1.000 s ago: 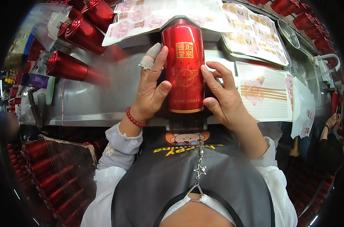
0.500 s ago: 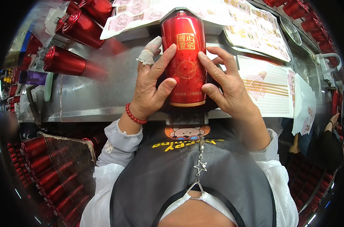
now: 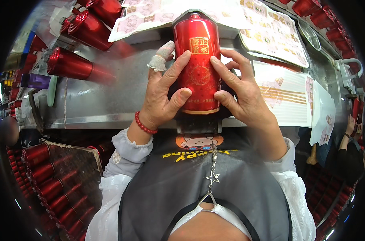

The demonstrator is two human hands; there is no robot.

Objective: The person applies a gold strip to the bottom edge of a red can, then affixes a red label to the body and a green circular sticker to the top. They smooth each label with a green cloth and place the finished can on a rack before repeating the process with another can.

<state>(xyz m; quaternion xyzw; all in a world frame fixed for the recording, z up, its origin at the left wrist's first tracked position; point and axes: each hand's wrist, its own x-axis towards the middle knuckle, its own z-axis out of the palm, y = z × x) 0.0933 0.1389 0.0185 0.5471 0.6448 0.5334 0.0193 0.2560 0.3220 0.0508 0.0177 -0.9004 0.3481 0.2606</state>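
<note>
Resting between two loosely spread hands (image 3: 161, 90), the red bottle (image 3: 199, 70) meets fingertips (image 3: 186, 55) along both sides

Grey metal bench (image 3: 106, 104) spanned left to right, shiny, seam (image 3: 65, 100) at left. Pale-edged dark panel (image 3: 80, 180) stood near left, below bench level. Thin white light (image 3: 331, 234) at near right; areas below bench were dim.

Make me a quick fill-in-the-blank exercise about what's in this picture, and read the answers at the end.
The bottle between the left hand and the right hand is coloured ____. The beaded bracelet is worn on the ____ wrist. The metal charm hanging over the apron is shaped like a ____.

Missing words: red; left; star.
</note>
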